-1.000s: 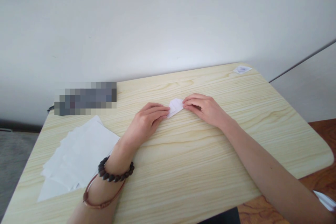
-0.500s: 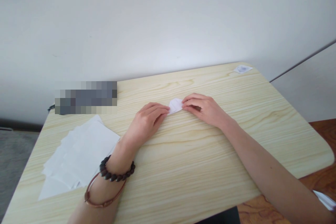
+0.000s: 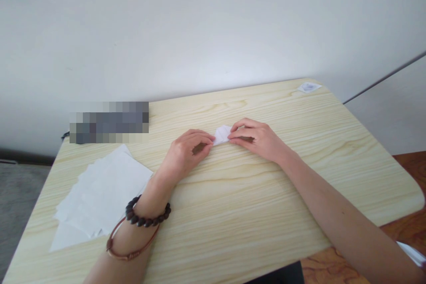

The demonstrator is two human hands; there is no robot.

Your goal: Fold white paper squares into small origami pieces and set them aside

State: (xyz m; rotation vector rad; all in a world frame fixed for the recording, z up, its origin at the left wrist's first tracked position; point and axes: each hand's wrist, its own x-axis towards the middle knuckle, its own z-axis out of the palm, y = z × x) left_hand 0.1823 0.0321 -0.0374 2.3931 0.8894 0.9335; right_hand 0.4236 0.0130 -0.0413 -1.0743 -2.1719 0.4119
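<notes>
Your left hand (image 3: pixel 184 153) and right hand (image 3: pixel 258 138) pinch the small folded white paper piece (image 3: pixel 222 134), fingers clamped on opposite ends; it looks light, flimsy, crease-prone.

Soft, even light is washing over the pale surface (image 3: pixel 253 213), showing its grain crisp. Faint shadows are pooling beneath the left hand (image 3: pixel 185 155) and right hand (image 3: pixel 258 140), while the folded paper (image 3: pixel 222 133) pinched between them is showing near-white, creases barely readable. Wide-lens distortion is bowing the surface's edges, and a pixelated block (image 3: pixel 108 122) is masking its far left corner.
</notes>
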